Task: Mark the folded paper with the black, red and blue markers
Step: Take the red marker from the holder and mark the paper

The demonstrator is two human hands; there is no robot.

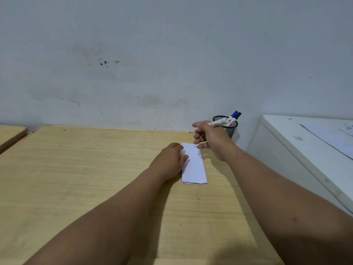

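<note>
A folded white paper [194, 165] lies on the wooden table [95, 178], long side pointing away from me. My left hand [171, 161] rests flat on its left edge, fingers pressing it down. My right hand [208, 138] hovers just above the paper's far end, closed around an uncapped red marker [217, 122] whose red tip points left. Behind that hand stands a black mesh pen cup [232, 129] holding a blue marker [233, 115] and a black marker [238, 115], caps up.
A grey-white wall [152, 64] runs along the table's far edge. A white cabinet [305, 146] with a sheet of paper on top stands to the right. Another wooden table [9, 134] shows at the far left.
</note>
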